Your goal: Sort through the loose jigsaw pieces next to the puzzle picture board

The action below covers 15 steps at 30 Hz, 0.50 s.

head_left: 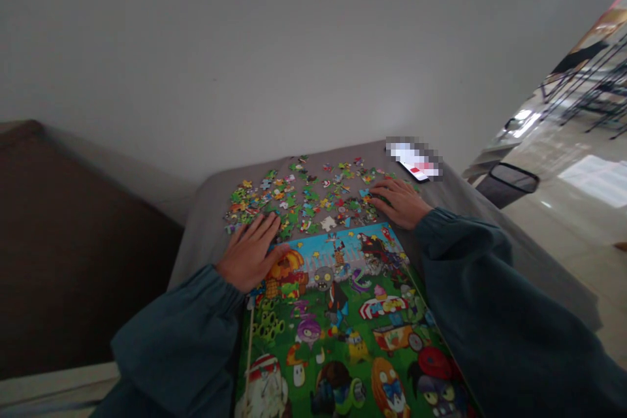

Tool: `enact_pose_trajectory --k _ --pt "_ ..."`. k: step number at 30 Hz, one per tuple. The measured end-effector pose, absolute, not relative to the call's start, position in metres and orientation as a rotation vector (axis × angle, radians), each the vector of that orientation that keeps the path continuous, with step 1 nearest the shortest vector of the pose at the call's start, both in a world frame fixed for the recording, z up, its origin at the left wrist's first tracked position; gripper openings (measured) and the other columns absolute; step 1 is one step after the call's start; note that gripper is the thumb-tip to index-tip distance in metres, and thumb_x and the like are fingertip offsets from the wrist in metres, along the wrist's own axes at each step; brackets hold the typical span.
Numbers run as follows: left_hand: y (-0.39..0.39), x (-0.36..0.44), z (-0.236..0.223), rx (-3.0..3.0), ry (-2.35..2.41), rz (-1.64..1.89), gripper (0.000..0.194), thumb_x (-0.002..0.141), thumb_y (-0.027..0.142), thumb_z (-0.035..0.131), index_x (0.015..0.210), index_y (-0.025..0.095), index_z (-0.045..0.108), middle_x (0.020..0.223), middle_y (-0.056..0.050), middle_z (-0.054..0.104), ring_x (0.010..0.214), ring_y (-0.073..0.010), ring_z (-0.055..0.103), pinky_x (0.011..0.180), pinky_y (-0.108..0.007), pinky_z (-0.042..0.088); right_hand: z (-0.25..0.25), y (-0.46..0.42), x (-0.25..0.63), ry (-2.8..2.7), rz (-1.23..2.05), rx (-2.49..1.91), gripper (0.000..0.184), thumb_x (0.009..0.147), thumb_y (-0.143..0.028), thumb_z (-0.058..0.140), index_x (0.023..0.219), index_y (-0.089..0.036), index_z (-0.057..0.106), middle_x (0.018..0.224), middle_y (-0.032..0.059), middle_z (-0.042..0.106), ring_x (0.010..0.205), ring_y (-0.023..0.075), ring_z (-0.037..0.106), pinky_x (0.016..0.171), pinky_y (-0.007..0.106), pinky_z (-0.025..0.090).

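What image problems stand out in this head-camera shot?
Head view: dim, flat light darkens the sleeves; glare brightens the floor; a pixelated patch hides most of the phone; wide-angle distortion skews the table; the jigsaw pieces look soft.

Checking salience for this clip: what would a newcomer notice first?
The bright cartoon jigsaw puzzle box dominates, lying at the near end of the grey-covered table. Just beyond it sits a scatter of colourful jigsaw pieces, with the left hand resting flat at the box's far edge and the right hand at the scatter's right side.
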<state>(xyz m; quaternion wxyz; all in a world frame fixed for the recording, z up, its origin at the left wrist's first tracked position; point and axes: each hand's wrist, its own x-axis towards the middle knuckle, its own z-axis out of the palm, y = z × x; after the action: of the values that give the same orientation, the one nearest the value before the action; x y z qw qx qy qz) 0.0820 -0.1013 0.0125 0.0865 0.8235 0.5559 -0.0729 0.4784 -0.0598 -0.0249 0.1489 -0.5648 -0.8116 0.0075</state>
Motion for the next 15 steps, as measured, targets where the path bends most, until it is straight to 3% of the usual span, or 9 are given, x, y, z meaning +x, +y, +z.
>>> enact_pose_trajectory --k 6,12,15 --pt "-0.095 0.080 0.016 2.445 1.670 -0.092 0.067 0.105 0.062 0.022 0.162 0.033 0.039 0.173 0.002 0.029 0.163 -0.0307 0.018 0.128 -0.061 0.021 -0.027 -0.059 0.480 -2.328 0.049 -1.612 0.047 0.106 -0.049 0.044 0.130 -0.023 0.074 0.138 0.0135 0.067 0.130 0.0352 0.056 0.112 0.057 0.046" --pt "-0.077 0.069 0.007 2.387 1.918 0.048 0.068 0.106 0.058 0.021 0.160 0.025 0.043 0.175 -0.010 0.026 0.162 -0.0314 0.022 0.125 -0.060 0.025 -0.027 -0.059 0.480 -2.337 0.057 -1.602 0.048 0.106 -0.050 0.042 0.129 -0.024 0.074 0.138 0.0133 0.067 0.129 0.0359 0.056 0.112 0.058 0.046" --pt "-0.083 0.071 0.005 2.390 1.886 -0.013 0.066 0.106 0.059 0.023 0.160 0.028 0.044 0.173 -0.009 0.032 0.160 -0.0297 0.028 0.127 -0.058 0.023 -0.027 -0.059 0.481 -2.340 0.074 -1.592 0.048 0.106 -0.051 0.042 0.129 -0.023 0.074 0.138 0.0131 0.067 0.129 0.0347 0.056 0.114 0.057 0.044"
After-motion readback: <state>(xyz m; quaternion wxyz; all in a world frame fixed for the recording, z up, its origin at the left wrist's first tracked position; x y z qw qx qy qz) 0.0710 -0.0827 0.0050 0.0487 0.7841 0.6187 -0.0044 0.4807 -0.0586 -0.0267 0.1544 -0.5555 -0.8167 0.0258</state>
